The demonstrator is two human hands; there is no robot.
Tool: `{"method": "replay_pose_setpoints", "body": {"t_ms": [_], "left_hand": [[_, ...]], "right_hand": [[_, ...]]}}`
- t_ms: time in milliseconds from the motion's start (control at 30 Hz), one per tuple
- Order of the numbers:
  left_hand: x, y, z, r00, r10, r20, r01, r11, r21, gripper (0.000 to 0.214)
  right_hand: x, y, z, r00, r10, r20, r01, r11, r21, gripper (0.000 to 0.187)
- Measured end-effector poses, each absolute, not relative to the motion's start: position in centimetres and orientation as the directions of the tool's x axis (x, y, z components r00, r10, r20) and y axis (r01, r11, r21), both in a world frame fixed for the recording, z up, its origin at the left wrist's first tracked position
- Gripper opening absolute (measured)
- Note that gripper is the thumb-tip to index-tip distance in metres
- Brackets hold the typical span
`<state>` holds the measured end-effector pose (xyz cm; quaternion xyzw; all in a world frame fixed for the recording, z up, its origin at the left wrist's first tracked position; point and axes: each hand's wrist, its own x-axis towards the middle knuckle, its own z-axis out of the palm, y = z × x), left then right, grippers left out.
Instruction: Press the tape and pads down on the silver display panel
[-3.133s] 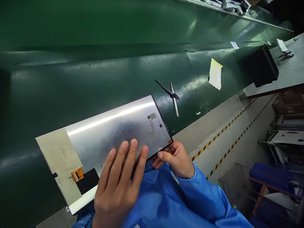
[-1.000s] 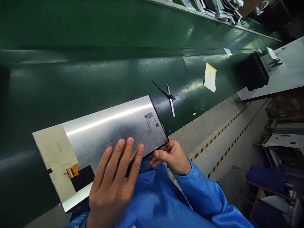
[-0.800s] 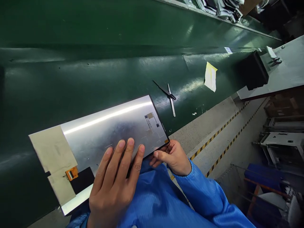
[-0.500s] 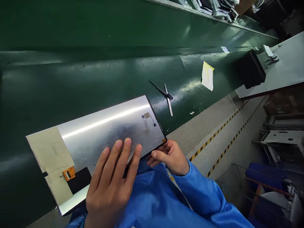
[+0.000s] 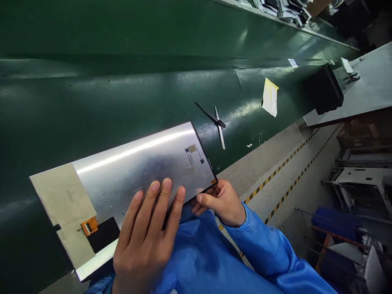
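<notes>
L hand (image 5: 143, 241) pressing flat on metal-backed display panel (image 5: 137, 171), R hand (image 5: 219, 203) pinching its near edge, panel lying on green conveyor belt (image 5: 122, 94) w/ tweezers (image 5: 220, 130) nearby, hazard-taped concrete floor (image 5: 263, 167) running alongside.

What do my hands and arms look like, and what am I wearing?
Your left hand and right hand are bare, with no gloves or rings showing, and the nails are short. Your arms are covered by long sleeves of a glossy blue work coat, snug at the wrist.
</notes>
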<state>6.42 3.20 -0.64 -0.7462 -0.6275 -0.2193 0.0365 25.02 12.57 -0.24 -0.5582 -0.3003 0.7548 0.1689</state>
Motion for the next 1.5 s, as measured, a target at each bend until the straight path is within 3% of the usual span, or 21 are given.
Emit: {"method": "replay_pose_setpoints", "body": {"t_ms": [267, 400, 500, 600, 667, 733, 833, 1067, 1500], "left_hand": [[6.3, 3.5, -1.1, 0.134, 0.900, 0.414, 0.952, -0.234, 0.199, 0.052], [6.3, 3.5, -1.3, 0.138, 0.891, 0.432, 0.952, -0.240, 0.192, 0.051], [6.3, 3.5, -1.3, 0.140, 0.891, 0.431, 0.954, -0.239, 0.184, 0.051], [6.3, 3.4, -1.4, 0.151, 0.889, 0.432, 0.952, -0.248, 0.178, 0.052], [6.3, 3.4, -1.5, 0.152, 0.888, 0.435, 0.950, -0.252, 0.182, 0.052], [6.3, 3.4, -1.6, 0.141, 0.887, 0.440, 0.949, -0.248, 0.195, 0.050], [6.3, 3.4, -1.8, 0.130, 0.880, 0.458, 0.946, -0.248, 0.207, 0.050], [6.4, 3.8, -2.0, 0.122, 0.861, 0.493, 0.943, -0.256, 0.214, 0.046], [6.6, 3.5, -2.0, 0.135, 0.874, 0.467, 0.945, -0.256, 0.205, 0.047]], "right_hand": [[26.0, 13.8, 1.1, -0.257, 0.588, -0.767, 0.269, -0.719, -0.641, 0.060], [27.0, 14.9, 2.4, -0.180, 0.643, -0.744, 0.434, -0.627, -0.647, 0.049], [27.4, 15.6, 3.8, -0.148, 0.741, -0.655, 0.704, -0.387, -0.596, 0.046], [27.3, 16.5, 5.1, -0.175, 0.875, -0.451, 0.904, -0.039, -0.427, 0.056], [27.2, 17.2, 5.6, -0.229, 0.874, -0.430, 0.897, 0.017, -0.442, 0.085], [27.1, 17.8, 5.7, -0.311, 0.758, -0.572, 0.820, -0.090, -0.565, 0.122], [27.1, 18.3, 5.1, -0.425, 0.553, -0.717, 0.656, -0.357, -0.665, 0.140], [26.5, 17.9, 4.6, -0.408, 0.472, -0.781, 0.516, -0.586, -0.624, 0.150], [26.1, 17.2, 4.5, -0.446, 0.486, -0.752, 0.537, -0.526, -0.659, 0.144]]}}
